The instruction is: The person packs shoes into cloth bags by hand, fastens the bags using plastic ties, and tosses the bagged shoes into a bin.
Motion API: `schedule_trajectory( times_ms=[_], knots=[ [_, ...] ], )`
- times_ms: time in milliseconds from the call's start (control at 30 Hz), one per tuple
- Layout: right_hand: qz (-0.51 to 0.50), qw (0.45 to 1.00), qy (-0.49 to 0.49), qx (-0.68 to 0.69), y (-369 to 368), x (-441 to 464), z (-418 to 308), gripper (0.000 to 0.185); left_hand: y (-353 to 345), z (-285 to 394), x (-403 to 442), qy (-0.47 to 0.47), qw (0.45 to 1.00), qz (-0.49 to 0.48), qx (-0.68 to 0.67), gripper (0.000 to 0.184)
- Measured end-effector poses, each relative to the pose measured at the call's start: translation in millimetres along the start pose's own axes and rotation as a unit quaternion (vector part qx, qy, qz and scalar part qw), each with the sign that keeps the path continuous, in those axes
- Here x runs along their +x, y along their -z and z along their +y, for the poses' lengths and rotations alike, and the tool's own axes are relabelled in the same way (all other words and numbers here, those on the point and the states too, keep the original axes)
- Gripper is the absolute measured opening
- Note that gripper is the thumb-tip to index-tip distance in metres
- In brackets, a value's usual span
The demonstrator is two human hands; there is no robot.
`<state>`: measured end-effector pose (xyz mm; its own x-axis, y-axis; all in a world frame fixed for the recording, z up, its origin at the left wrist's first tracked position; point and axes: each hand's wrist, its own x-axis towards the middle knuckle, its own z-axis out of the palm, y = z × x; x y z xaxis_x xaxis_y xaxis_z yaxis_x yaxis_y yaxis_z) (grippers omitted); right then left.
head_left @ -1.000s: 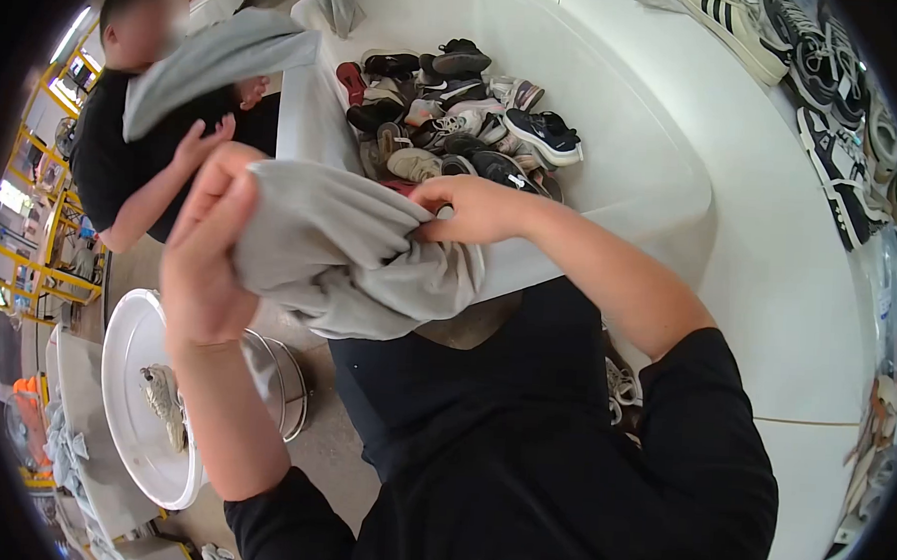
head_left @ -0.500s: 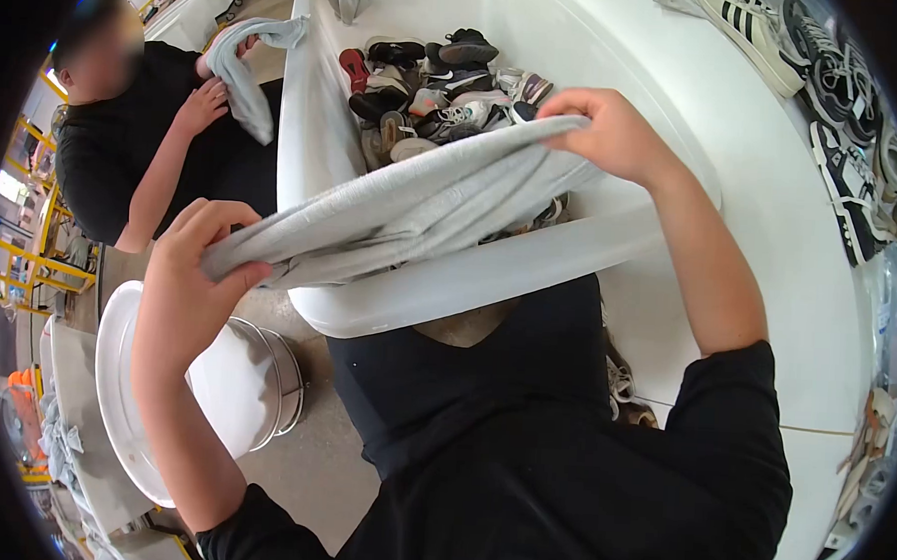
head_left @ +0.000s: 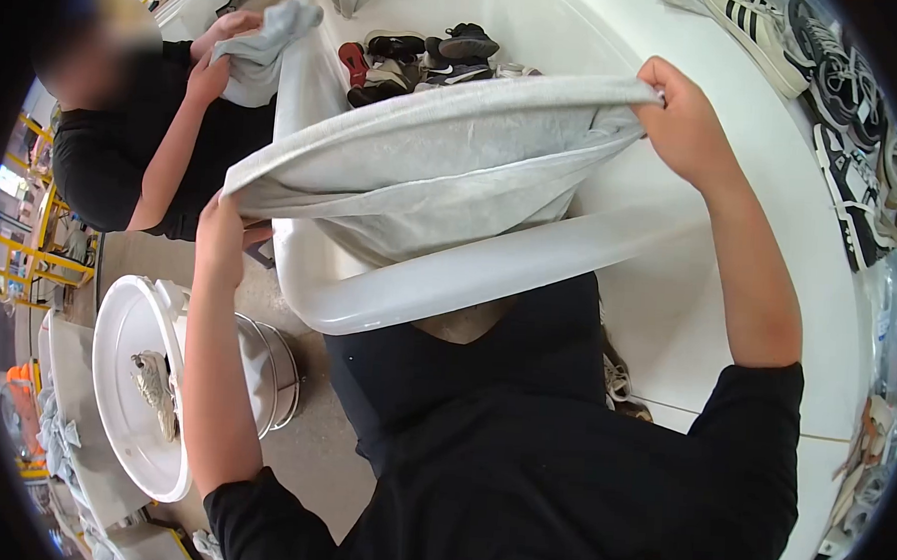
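Observation:
A light grey cloth (head_left: 444, 165) is stretched between my two hands, its upper edge taut and its lower folds sagging open. My left hand (head_left: 220, 240) is closed on the cloth's left corner, the fingertips partly hidden. At the opposite end my right hand (head_left: 680, 125) pinches the right corner, a little higher. The cloth hangs over a white tub (head_left: 468, 293) and covers part of the pile of shoes (head_left: 403, 60) in it. Black, grey and red shoes show beyond the cloth's edge.
A co-worker (head_left: 109, 155) at the tub's left handles another grey cloth (head_left: 268, 52). On my lower left stands a white bucket (head_left: 113, 405) with a pale shoe (head_left: 153, 392) inside. Several sneakers (head_left: 843, 187) line the white surface's right edge.
My hands have risen and moved further apart, spreading the bunched cloth wider. The bucket's inside and its shoe now show. The co-worker's cloth has been gathered up.

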<state>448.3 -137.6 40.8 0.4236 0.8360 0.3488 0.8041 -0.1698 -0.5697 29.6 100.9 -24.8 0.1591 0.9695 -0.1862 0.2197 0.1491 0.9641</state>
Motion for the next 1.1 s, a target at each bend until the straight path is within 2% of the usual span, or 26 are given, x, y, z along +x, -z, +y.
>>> schedule_trajectory(
  times_ms=[33,67,133,200,267,333,367,400,467,500,567,600,667,700,733,767,800,867,900,933,967,1000,1033,1067,1100],
  knots=[
    [0.001,1.0,0.005,0.025,-1.1,5.8,0.9,0.006,1.2,-6.9,14.8,0.016,0.989,-0.058,-0.136,0.037],
    [0.026,0.999,0.02,0.032,-2.3,11.8,1.3,0.005,2.3,-12.3,33.9,0.032,0.955,-0.115,-0.27,0.039],
    [0.078,0.994,0.053,0.047,-4.6,31.0,2.6,0.009,3.1,7.0,49.5,0.0,0.927,-0.122,-0.354,0.037],
    [0.138,0.985,0.058,0.087,7.0,49.4,2.1,0.008,-12.0,74.3,10.9,-0.139,0.899,-0.134,-0.392,0.037],
    [0.228,0.968,0.072,0.073,29.5,60.1,-23.1,0.014,29.6,103.2,33.8,-0.159,0.883,-0.046,-0.44,0.038],
    [0.206,0.905,0.144,0.342,62.8,82.6,30.1,0.014,42.0,146.8,-14.6,-0.247,0.888,0.038,-0.385,0.038],
    [0.195,0.898,0.156,0.363,65.9,80.4,27.3,0.013,84.0,146.1,-8.2,-0.34,0.904,0.07,-0.249,0.038],
    [0.183,0.89,0.168,0.383,68.9,78.3,24.4,0.014,102.0,152.4,-22.3,-0.368,0.896,0.103,-0.227,0.039],
    [0.166,0.953,0.154,0.203,54.8,26.2,-53.1,0.026,145.2,149.0,-51.6,-0.394,0.889,0.167,-0.166,0.041],
    [0.094,0.964,0.131,0.214,47.4,12.1,-56.7,0.033,170.3,139.2,-66.8,-0.392,0.89,0.196,-0.128,0.041],
    [-0.053,0.973,0.119,0.192,29.2,-6.3,-56.4,0.037,226.7,94.0,-70.4,-0.335,0.917,0.19,-0.102,0.041],
    [-0.128,0.97,0.131,0.159,21.4,-11.0,-57.3,0.034,226.1,81.8,-78.3,-0.249,0.922,0.163,-0.248,0.04],
    [-0.222,0.957,0.106,0.154,5.0,-8.2,-62.5,0.026,231.4,45.8,-73.6,-0.132,0.977,0.066,-0.155,0.038],
    [-0.251,0.953,0.093,0.144,-5.9,-1.9,-61.0,0.023,228.9,21.2,-61.1,-0.164,0.983,0.074,-0.027,0.037],
    [-0.281,0.947,0.081,0.132,-16.9,4.8,-57.4,0.021,229.9,7.2,-49.6,-0.099,0.994,0.026,0.025,0.037],
    [-0.284,0.949,0.083,0.11,-30.9,16.5,-48.0,0.017,209.6,10.9,-42.7,-0.059,0.993,0.033,0.095,0.037],
    [-0.311,0.941,0.039,0.13,-43.9,33.2,-42.0,0.019,195.9,14.0,-30.1,-0.015,0.998,-0.026,0.048,0.035],
    [-0.361,0.916,-0.049,0.168,-66.4,66.3,-36.4,0.022,185.9,11.3,13.4,0.088,0.99,-0.053,-0.094,0.033],
    [-0.317,0.925,-0.05,0.205,-77.9,80.8,-37.7,0.023,170.6,20.9,25.8,0.077,0.982,-0.058,-0.16,0.034],
    [-0.273,0.93,-0.051,0.241,-89.7,95.2,-41.1,0.024,163.6,28.6,45.8,0.024,0.983,-0.028,-0.178,0.035],
    [-0.229,0.931,-0.054,0.278,-97.8,110.3,-44.6,0.025,161.2,41.7,68.3,0.026,0.97,-0.036,-0.237,0.036],
    [-0.182,0.933,-0.042,0.308,-102.4,132.1,-45.4,0.026,168.9,51.4,102.6,-0.052,0.955,-0.049,-0.289,0.036],
    [-0.134,0.931,-0.029,0.337,-106.8,153.5,-47.2,0.028,160.5,81.7,104.2,-0.067,0.931,-0.093,-0.347,0.035],
    [-0.065,0.941,0.001,0.332,-100.1,169.9,-63.8,0.028,132.6,125.4,79.2,-0.147,0.93,0.047,-0.333,0.038],
    [-0.035,0.915,-0.005,0.402,-71.0,151.3,-122.8,0.014,146.7,146.4,98.5,-0.247,0.9,0.047,-0.356,0.04]
  ],
)
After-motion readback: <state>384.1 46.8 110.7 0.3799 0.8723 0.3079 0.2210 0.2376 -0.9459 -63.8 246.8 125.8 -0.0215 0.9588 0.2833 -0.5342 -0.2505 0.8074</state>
